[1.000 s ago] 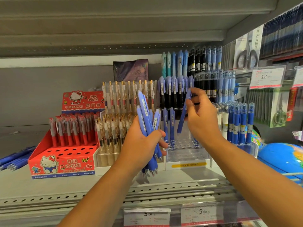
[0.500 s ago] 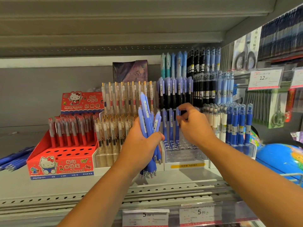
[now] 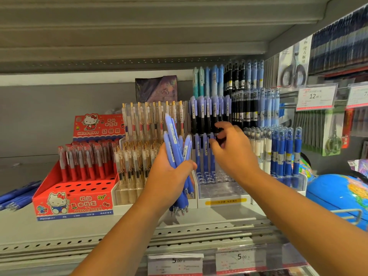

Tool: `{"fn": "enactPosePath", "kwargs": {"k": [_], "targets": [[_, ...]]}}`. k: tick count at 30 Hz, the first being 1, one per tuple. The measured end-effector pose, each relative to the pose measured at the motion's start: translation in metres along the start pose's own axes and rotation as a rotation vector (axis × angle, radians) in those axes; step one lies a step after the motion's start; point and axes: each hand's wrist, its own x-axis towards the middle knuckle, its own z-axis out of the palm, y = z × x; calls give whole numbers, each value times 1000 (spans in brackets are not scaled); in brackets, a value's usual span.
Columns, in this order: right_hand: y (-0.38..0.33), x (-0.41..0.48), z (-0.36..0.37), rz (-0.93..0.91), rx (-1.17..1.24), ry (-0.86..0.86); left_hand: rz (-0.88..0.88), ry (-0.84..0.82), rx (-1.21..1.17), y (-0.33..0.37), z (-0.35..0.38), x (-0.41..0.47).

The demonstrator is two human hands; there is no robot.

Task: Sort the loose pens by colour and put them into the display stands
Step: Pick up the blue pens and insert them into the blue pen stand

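At shelf front, the left hand [image 3: 169, 180] was wrapped round a bundle of loose pens [image 3: 173, 140]. These had matte periwinkle barrels with rounded ends up, and metal tips poked out below the palm. The right hand [image 3: 233, 154] hung just beside it, fingers loosely curled and apart with nothing between them. It was just in front of three matching pens [image 3: 205, 152] standing upright in the front row of a clear plastic stand [image 3: 221, 189].

The stand was tiered, with round open holes showing in its lowest step. The higher tiers held lilac-capped pens [image 3: 209, 112] with glossy black barrels.

To the left stood clear-bodied pens with gold clips [image 3: 151, 120]. Beyond them was a red cardboard box [image 3: 75, 202] printed with a cartoon cat, its back rows filled with red pens [image 3: 85, 162] under frosted caps. To the right stood dark blue pens [image 3: 286, 154] under clear caps.

More loose blue pens [image 3: 16, 197] lay flat at the far left of the grey perforated metal shelf [image 3: 59, 243]. A glossy blue globe [image 3: 334, 192] sat at the right edge.
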Motion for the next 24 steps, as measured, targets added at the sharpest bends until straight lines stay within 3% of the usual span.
{"fn": "enactPosePath", "kwargs": {"k": [2,6,11,14,24], "targets": [[-11,-4,-3,8,253,-8,5,10,-24,1,-1,0],[-29,-16,-6,137,731,-296,34,7,-48,2,0,0],[-34,-27,-8,188,859,-341,60,-38,33,1,0,0],[-35,-28,-10,179,818,-331,54,-71,76,0,1,1],[-34,-31,-17,243,845,-264,8,-97,1,-1,1,1]]}}
